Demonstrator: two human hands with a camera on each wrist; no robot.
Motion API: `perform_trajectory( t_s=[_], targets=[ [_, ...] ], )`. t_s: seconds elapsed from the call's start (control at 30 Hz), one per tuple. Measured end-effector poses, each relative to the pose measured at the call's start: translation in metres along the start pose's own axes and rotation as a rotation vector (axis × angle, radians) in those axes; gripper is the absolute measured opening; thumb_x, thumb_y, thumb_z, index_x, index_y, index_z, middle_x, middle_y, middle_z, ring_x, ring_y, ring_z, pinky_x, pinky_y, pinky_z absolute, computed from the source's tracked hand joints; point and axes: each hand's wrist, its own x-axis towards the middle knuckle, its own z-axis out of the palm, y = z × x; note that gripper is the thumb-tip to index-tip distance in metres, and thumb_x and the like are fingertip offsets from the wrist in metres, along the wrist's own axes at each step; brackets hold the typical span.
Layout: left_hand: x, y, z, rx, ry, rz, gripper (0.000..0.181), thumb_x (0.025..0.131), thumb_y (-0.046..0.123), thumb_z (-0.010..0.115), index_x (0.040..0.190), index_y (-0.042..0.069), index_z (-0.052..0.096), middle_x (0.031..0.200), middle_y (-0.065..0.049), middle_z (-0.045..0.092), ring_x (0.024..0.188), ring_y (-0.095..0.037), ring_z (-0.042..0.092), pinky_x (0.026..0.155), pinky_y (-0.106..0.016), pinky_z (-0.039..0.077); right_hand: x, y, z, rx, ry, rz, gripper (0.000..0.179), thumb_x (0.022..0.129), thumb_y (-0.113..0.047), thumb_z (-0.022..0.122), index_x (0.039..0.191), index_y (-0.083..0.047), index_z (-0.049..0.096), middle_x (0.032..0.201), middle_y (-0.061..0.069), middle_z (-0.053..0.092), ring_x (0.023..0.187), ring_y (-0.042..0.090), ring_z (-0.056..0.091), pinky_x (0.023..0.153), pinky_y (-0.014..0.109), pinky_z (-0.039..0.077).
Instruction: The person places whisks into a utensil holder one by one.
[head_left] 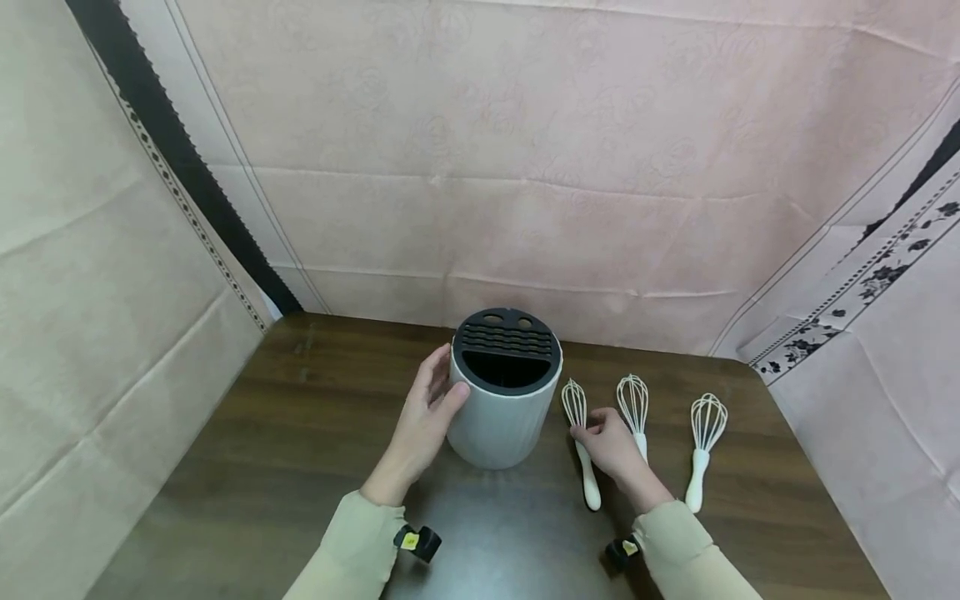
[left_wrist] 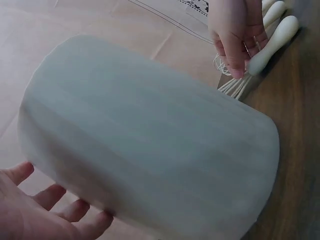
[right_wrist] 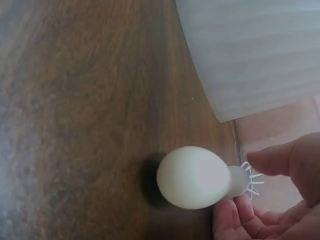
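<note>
A white ribbed utensil holder [head_left: 495,429] with a dark slotted lid [head_left: 506,350] stands upright on the table. My left hand [head_left: 423,408] rests against its left side, thumb toward the front and fingers spread along the wall. In the left wrist view, the fingertips [left_wrist: 52,195] lie right at the holder's edge. To the right of the holder lies a white whisk [head_left: 588,479], handle toward me. My right hand [head_left: 611,446] pinches this whisk where the handle meets the wires. In the right wrist view, its rounded handle end [right_wrist: 192,177] faces the camera.
Two more white whisks lie to the right, one [head_left: 633,400] partly hidden behind my right hand and another [head_left: 697,475] farther out. The brown wooden table [head_left: 315,433] ends at a pale cloth wall [head_left: 525,208] behind the holder, with cloth also on both sides.
</note>
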Motion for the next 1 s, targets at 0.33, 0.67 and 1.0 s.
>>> perform_trajectory(
  t_s=[0.33, 0.67, 1.0],
  targets=[
    [0.011, 0.007, 0.013, 0.072, -0.019, 0.06, 0.062, 0.102, 0.02, 0.047, 0.155, 0.014, 0.014, 0.158, -0.009, 0.016, 0.143, -0.026, 0.02, 0.112, -0.05, 0.022, 0.002, 0.001, 0.003, -0.004, 0.013, 0.016, 0.049, 0.09, -0.021, 0.066, 0.126, 0.006, 0.047, 0.095, 0.015, 0.059, 0.081, 0.023, 0.057, 0.066, 0.034, 0.048],
    [0.028, 0.0, 0.024, 0.149, 0.012, 0.118, 0.058, 0.102, 0.016, 0.045, 0.154, 0.015, 0.019, 0.159, -0.008, 0.015, 0.14, -0.03, 0.023, 0.109, -0.058, 0.021, 0.007, 0.003, -0.001, -0.015, 0.032, 0.033, 0.043, 0.088, -0.018, 0.066, 0.121, 0.005, 0.052, 0.097, 0.014, 0.059, 0.083, 0.023, 0.058, 0.07, 0.036, 0.049],
    [0.052, -0.04, 0.019, 0.187, 0.05, 0.099, 0.058, 0.102, 0.032, 0.045, 0.153, 0.034, 0.017, 0.158, 0.003, 0.014, 0.138, -0.026, 0.025, 0.109, -0.058, 0.024, 0.009, 0.003, 0.003, 0.001, 0.041, 0.017, 0.039, 0.086, -0.016, 0.066, 0.117, 0.005, 0.055, 0.095, 0.013, 0.06, 0.082, 0.022, 0.057, 0.067, 0.033, 0.048]
  ],
)
